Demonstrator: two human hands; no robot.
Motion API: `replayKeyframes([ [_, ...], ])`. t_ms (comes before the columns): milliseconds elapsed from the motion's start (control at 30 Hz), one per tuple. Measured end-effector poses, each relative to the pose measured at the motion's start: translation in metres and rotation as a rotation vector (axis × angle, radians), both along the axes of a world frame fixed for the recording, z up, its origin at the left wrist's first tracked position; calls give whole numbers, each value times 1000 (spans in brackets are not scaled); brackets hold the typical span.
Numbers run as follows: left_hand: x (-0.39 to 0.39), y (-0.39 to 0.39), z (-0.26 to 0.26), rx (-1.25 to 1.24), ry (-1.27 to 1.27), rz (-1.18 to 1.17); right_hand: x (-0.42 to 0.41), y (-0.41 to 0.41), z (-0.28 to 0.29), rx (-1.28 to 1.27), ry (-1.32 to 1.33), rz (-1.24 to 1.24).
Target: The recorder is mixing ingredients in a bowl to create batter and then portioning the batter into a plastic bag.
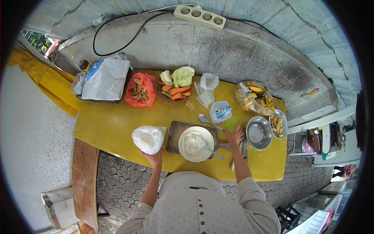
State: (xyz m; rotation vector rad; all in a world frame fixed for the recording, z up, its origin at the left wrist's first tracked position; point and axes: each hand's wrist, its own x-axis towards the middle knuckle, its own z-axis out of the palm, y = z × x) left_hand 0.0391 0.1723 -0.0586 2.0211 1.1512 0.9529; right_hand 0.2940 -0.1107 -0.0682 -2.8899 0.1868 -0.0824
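My left hand (154,157) is around the lower side of a white plastic bag of flour (148,139) at the table's near edge. My right hand (234,136) reaches to a green plastic lid (233,124), its fingertips at the lid's near edge; whether it grips the lid is unclear. Between my hands, a bowl of flour (195,144) with a spoon (215,154) in it rests on a wooden cutting board (173,137). Another metal spoon (211,122) lies beside the lid. Behind the lid stands a plastic container (220,112) with a blue packet inside.
On the yellow table (108,122) are a steel bowl (259,133), a plate of peeled bananas (277,125), a bag of bananas (255,96), a basket of carrots (174,95) with cabbage, and a red bag (140,90). A knife (244,146) lies right of my right wrist.
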Motion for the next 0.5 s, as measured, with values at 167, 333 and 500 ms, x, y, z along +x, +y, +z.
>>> replayKeyframes([
  [167,-1,-5,5,43,49,-19,-4,-5,19,227,-110,131],
  [333,-4,-6,9,13,70,-13,-6,-17,46,317,-293,367],
  [500,-1,-4,4,-10,34,9,10,-9,98,411,-301,510],
])
